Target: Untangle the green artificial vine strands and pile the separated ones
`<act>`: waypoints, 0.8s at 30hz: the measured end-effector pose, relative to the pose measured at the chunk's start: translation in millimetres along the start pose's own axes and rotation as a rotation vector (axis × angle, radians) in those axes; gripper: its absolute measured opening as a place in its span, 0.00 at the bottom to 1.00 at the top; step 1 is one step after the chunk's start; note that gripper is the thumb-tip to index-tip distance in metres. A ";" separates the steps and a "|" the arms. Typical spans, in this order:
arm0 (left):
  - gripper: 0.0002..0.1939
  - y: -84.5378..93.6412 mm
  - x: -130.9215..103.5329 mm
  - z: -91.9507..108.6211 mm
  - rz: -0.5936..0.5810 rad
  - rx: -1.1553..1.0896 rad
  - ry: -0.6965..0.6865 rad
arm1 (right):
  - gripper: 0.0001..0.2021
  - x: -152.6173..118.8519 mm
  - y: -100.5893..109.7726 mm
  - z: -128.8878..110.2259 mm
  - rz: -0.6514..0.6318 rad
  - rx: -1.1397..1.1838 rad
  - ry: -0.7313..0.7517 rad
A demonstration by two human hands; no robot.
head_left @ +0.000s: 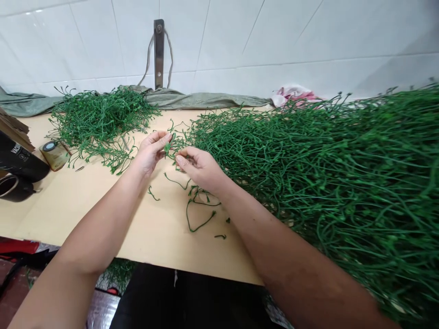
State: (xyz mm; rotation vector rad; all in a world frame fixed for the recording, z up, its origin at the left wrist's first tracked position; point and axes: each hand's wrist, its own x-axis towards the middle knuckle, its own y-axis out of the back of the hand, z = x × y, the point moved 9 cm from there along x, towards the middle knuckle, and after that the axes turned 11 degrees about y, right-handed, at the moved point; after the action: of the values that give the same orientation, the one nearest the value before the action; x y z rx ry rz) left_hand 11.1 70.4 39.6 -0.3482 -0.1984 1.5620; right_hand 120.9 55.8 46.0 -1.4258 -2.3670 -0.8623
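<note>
Over the table, my left hand pinches a thin green stem between thumb and fingers. Close to its right, my right hand is closed with thumb and forefinger on the lower part of what looks like the same stem; the exact grip is partly hidden. A large heap of long green stems with small forked tips lies beside and beyond my right hand. Beyond my left hand is a smaller pile of similar stems. A few loose stems lie on the tabletop below my hands.
The pale table runs up to a white tiled wall. Grey-green cloth and a pink-and-white cloth lie along the back. At left stand a small amber container, a black cylinder and a dark mug.
</note>
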 end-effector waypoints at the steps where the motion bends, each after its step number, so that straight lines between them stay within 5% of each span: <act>1: 0.13 1.2 -0.8 2.2 0.001 -0.001 -0.006 | 0.08 0.1 -0.5 1.5 0.006 0.009 0.005; 6: 0.13 12.2 -7.0 19.9 0.070 -0.035 -0.056 | 0.19 -1.0 -5.1 15.2 -0.024 0.032 0.009; 12: 0.12 26.3 -40.4 35.6 0.179 -0.098 -0.084 | 0.13 -6.6 -22.1 28.7 -0.219 -0.267 0.017; 16: 0.16 41.5 -94.5 48.1 0.126 0.048 -0.089 | 0.11 -6.1 -27.1 23.9 -0.282 -0.410 0.030; 19: 0.15 61.7 -149.2 64.8 0.092 0.384 -0.050 | 0.11 -5.1 -26.7 24.4 -0.293 -0.431 0.002; 24: 0.11 98.9 -235.8 58.4 -0.062 1.002 0.310 | 0.11 -5.2 -28.7 25.6 -0.305 -0.466 0.030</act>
State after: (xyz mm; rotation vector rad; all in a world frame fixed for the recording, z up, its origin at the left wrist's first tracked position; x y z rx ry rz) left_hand -103.4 -161.6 83.1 0.2120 0.7896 1.3412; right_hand 100.9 57.4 12.8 -1.1886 -2.5049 -1.5867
